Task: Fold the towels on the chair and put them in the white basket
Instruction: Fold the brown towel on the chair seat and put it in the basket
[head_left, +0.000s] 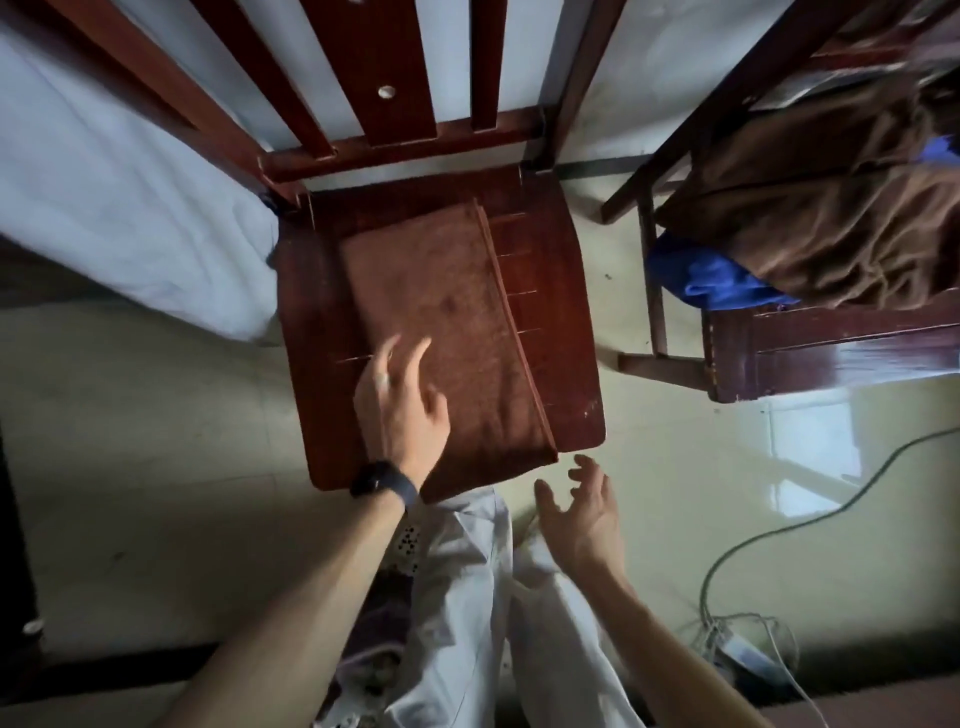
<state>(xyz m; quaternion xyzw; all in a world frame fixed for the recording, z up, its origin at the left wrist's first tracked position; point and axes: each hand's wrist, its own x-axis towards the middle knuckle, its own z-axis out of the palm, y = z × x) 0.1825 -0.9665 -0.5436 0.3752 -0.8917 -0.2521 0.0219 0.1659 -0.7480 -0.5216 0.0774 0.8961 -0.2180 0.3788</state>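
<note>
Folding seems underway: the rust-brown terry towel (457, 322) lies flat on the dark red wooden chair seat (545, 291). The left hand (402, 410) is spread over it; the right hand (584, 514) is spread, empty, just off the seat's front. The next move likely calls for pinching an edge.

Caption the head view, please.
Brown towel flat on wooden chair; open left hand over it, open right hand off the seat's front.
</note>
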